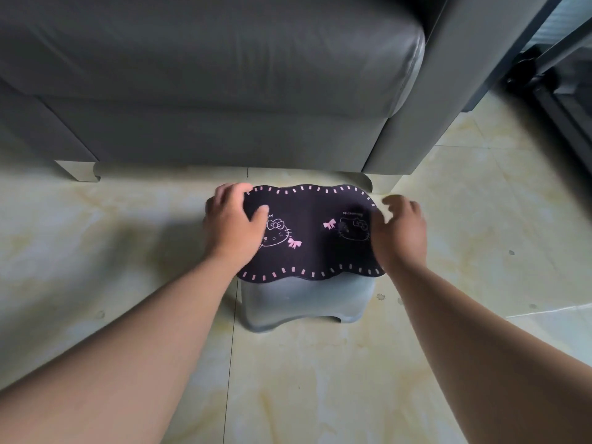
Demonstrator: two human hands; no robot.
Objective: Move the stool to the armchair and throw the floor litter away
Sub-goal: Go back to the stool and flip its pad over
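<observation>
glossy tile floor (pixel 320 379); left hand (pixel 234 225) grips scalloped soft mat (pixel 314 251), right hand (pixel 402 229) hovers half-curled.

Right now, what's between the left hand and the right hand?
Between left hand and right hand, head view shows only the black mat, lying on the grey stool.

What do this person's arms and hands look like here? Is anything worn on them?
The left forearm and right forearm are bare to the frame's edge, with no sleeve in view. The left hand and right hand are ungloved, and no watch, bracelet or ring shows on the visible sides. The right hand is slightly blurred, so small details there are uncertain.
</observation>
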